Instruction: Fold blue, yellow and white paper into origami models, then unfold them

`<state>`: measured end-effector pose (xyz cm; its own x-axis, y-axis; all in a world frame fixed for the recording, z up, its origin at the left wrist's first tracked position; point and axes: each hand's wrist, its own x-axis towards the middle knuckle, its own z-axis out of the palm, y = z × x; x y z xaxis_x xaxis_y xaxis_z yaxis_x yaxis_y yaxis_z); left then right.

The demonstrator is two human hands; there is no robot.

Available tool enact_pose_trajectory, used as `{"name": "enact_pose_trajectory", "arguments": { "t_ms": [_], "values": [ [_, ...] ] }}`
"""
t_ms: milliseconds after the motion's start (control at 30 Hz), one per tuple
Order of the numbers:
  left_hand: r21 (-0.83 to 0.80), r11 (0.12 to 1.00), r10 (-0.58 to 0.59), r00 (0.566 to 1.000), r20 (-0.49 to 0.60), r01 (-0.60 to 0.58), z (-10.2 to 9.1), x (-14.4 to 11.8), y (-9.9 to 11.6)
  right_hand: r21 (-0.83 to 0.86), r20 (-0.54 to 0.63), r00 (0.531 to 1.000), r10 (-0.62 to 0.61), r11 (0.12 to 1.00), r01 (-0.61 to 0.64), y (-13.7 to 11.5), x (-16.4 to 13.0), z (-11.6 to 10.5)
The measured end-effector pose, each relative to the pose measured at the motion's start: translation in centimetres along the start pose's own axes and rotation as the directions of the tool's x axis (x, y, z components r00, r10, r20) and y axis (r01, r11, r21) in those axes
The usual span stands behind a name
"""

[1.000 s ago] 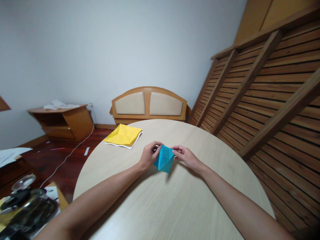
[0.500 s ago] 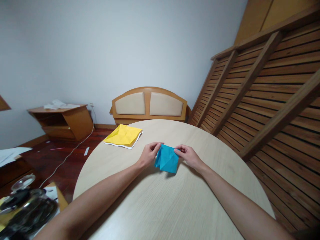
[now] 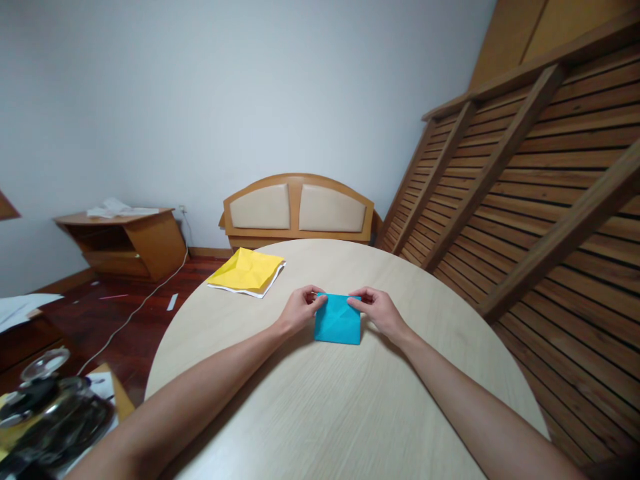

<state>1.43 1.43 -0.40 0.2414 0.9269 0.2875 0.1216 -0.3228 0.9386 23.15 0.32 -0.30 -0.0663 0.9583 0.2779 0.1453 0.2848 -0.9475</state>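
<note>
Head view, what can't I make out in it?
All in the head view:
Far side of the blue paper: hidden by its near face.
Some fingertips of the left hand and right hand: hidden by paper or hand.
Most of the white layer: under the yellow paper.
White papers, far left: cut off by the left edge.

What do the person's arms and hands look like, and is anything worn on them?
Both forearms are bare, with no sleeve, watch or bracelet in view. The left hand and the right hand wear no gloves; no ring shows on the visible fingers.
</note>
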Motion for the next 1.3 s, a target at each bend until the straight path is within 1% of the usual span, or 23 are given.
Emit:
{"name": "enact_pose_trajectory", "arguments": {
  "t_ms": [67,133,200,267,333,367,467,567,667,767,867,967,1167,1300],
  "values": [
    [0.066,0.997,0.038,0.999,0.033,-0.04,0.0,-0.1,-0.1,-0.015,0.022,1.0,0.009,1.0,-0.009,-0.1,-0.1,0.0],
    [0.179,0.978,0.095,0.993,0.064,-0.105,-0.1,-0.4,-0.1,-0.034,0.048,0.999,0.009,0.999,-0.007,-0.2,-0.2,0.1],
    [0.322,0.928,0.154,0.981,0.119,-0.185,-0.2,-0.7,0.0,-0.059,0.07,0.997,0.007,0.998,-0.003,-0.3,-0.4,0.1],
    [0.445,0.86,0.193,0.966,0.17,-0.25,-0.3,-1.0,0.3,-0.085,0.097,0.995,0.008,0.996,0.0,-0.5,-0.5,0.2],
    [0.501,0.819,0.207,0.958,0.199,-0.281,-0.4,-1.1,0.5,-0.092,0.127,0.992,0.008,0.996,0.004,-0.6,-0.7,0.4],
    [0.506,0.814,0.207,0.956,0.207,-0.285,-0.4,-1.2,0.6,-0.087,0.139,0.99,0.006,0.996,0.006,-0.7,-0.7,0.5],
    [0.45,0.853,0.176,0.958,0.226,-0.263,-0.3,-1.0,0.7,-0.048,0.123,0.992,0.002,0.999,0.004,-0.8,-0.8,0.8],
    [0.341,0.921,0.126,0.971,0.201,-0.19,-0.2,-0.8,0.6,-0.001,0.09,0.996,0.022,1.0,-0.022,-0.8,-0.7,0.9],
    [0.273,0.953,0.071,0.974,0.216,-0.13,0.1,-0.8,0.4,0.006,0.109,0.993,0.04,0.999,-0.041,-0.8,-0.8,0.9],
    [0.25,0.963,0.031,0.959,0.282,-0.104,0.3,-1.0,0.4,-0.039,0.144,0.989,0.036,0.999,-0.031,-0.9,-1.0,1.1],
    [0.207,0.971,0.049,0.949,0.312,-0.119,0.6,-1.2,0.4,-0.071,0.152,0.988,0.022,0.997,-0.011,-1.1,-1.1,1.3],
    [0.177,0.977,0.062,0.952,0.301,-0.119,0.7,-1.3,0.5,-0.099,0.133,0.991,0.008,0.995,0.006,-1.4,-1.1,1.4],
    [0.131,0.991,0.004,0.967,0.253,-0.038,0.8,-1.2,0.5,-0.099,0.152,0.988,0.034,0.995,-0.019,-1.1,-1.0,1.5],
    [0.141,0.989,0.022,0.972,0.233,-0.056,0.8,-1.3,0.4,-0.157,0.179,0.984,0.007,0.987,0.021,-0.9,-1.2,1.7]
  ]
}}
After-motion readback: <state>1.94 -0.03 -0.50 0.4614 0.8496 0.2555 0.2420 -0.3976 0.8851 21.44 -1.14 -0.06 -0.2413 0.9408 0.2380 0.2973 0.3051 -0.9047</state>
